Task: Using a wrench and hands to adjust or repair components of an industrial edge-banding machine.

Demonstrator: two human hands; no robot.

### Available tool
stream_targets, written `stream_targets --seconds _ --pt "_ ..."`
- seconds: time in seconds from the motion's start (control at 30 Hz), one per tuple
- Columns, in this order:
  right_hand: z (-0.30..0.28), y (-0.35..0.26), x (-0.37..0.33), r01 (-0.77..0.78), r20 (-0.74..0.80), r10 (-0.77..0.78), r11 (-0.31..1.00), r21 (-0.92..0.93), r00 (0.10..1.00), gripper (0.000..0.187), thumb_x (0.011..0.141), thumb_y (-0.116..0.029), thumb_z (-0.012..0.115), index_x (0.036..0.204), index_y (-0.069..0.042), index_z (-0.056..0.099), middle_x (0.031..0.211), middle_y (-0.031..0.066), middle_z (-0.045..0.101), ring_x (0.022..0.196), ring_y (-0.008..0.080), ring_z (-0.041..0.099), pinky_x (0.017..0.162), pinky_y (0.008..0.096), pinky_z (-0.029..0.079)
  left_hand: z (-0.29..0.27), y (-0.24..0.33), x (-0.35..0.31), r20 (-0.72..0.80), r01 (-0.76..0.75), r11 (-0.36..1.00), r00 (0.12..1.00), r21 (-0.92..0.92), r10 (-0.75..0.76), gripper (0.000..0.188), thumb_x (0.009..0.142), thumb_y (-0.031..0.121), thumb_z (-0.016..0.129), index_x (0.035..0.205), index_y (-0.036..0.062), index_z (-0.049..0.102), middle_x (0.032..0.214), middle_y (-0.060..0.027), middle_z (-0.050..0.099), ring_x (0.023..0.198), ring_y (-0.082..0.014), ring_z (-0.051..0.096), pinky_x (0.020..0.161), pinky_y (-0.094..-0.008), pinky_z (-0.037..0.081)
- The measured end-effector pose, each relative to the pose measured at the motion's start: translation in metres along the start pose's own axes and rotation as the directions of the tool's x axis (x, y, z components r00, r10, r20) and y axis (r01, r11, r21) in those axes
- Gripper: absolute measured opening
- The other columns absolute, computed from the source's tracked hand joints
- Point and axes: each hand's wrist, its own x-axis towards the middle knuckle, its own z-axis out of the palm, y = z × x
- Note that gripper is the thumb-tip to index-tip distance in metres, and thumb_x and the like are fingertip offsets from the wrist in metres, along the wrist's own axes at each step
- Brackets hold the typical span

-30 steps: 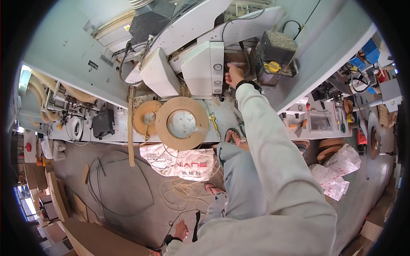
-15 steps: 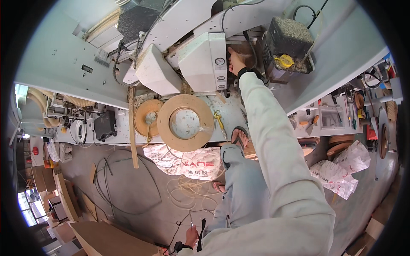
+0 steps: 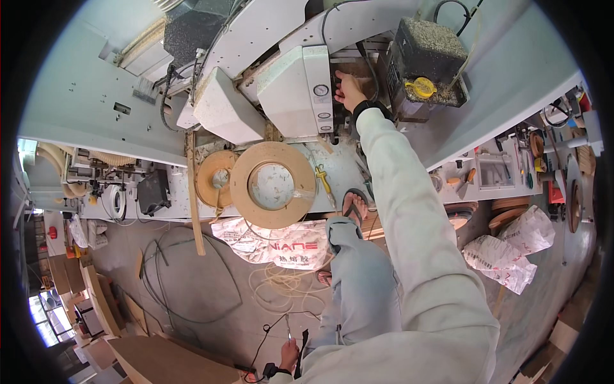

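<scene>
My right hand (image 3: 349, 91) reaches in beside a white machine housing (image 3: 286, 96) with round gauges on its edge panel. Its fingers are slightly bent and apart near that panel's side, and I see nothing in them. A dusty black box (image 3: 432, 48) with a yellow cap (image 3: 422, 88) stands just to the right. Low in the picture, my left hand (image 3: 289, 356) is closed around a slim stick-like tool (image 3: 288, 328) with a pale shaft; its kind is unclear. A dark cord runs near it.
Two rolls of brown edge banding, a large one (image 3: 273, 215) and a smaller one (image 3: 206, 189), rest on the machine's ledge by a yellow-handled tool (image 3: 324, 178). Below lie a white printed sack (image 3: 268, 246), coiled pale strips (image 3: 288, 285) and a dark hose loop (image 3: 185, 313).
My right hand has drawn back slightly from the gauge panel, and its fingers show more apart. The view has shifted a little; the left hand still grips the slim tool.
</scene>
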Motion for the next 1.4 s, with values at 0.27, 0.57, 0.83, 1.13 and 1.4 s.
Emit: stream_targets --seconds 0.27,0.57,0.83,1.13,1.4 --pt "-0.012 0.018 -0.007 0.261 0.304 -0.258 0.965 0.032 0.917 0.02 0.1 -0.029 0.062 0.109 -0.011 0.063 0.09 -0.0022 0.061 0.08 0.012 0.058 0.073 0.0316 0.046 0.002 -0.01 0.006 0.03 0.041 0.994 0.999 -0.103 -0.038 0.044 0.106 0.038 0.049 0.074 0.0073 0.053 0.057 -0.0002 0.05 0.048 -0.0112 0.045 0.045 -0.0308 0.035" --pt "-0.013 0.009 -0.016 0.382 0.301 -0.358 0.924 -0.025 0.884 0.019 0.099 -0.027 0.063 0.105 -0.009 0.065 0.089 -0.0008 0.065 0.075 0.0124 0.058 0.068 0.0323 0.045 0.001 -0.012 0.013 0.042 0.03 0.993 0.999 -0.114 -0.025 0.046 0.106 0.038 0.047 0.073 0.0062 0.053 0.058 -0.0009 0.051 0.049 -0.0118 0.047 0.046 -0.0313 0.036" --pt "-0.011 0.001 0.0 0.127 0.118 -0.113 0.985 -0.118 0.987 0.031 0.095 -0.032 0.069 0.104 -0.003 0.068 0.086 0.0022 0.064 0.07 0.0137 0.058 0.067 0.0314 0.05 0.005 0.002 0.015 0.046 0.016 0.997 0.999 -0.075 -0.012 0.048 0.106 0.039 0.046 0.073 0.0053 0.054 0.058 -0.0016 0.052 0.049 -0.0127 0.048 0.046 -0.0317 0.037" --pt "-0.007 0.006 -0.007 0.227 0.144 -0.228 0.974 0.024 0.963 0.019 0.097 -0.027 0.067 0.102 -0.008 0.067 0.074 -0.0001 0.059 0.068 0.0114 0.056 0.065 0.0302 0.049 0.001 -0.004 0.019 0.05 0.004 1.0 0.999 -0.003 -0.004 0.048 0.105 0.04 0.048 0.073 0.0056 0.054 0.057 -0.0014 0.051 0.048 -0.0132 0.049 0.046 -0.0318 0.037" --pt "0.026 0.019 -0.013 0.214 0.012 -0.214 0.976 -0.041 0.977 0.023 0.093 -0.029 0.07 0.096 -0.007 0.066 0.074 0.0024 0.062 0.059 0.0139 0.055 0.056 0.0304 0.048 -0.005 0.0 0.005 0.014 0.026 0.996 1.0 -0.083 -0.024 0.045 0.106 0.04 0.048 0.075 0.0064 0.054 0.06 -0.0013 0.052 0.051 -0.013 0.049 0.047 -0.0317 0.038"
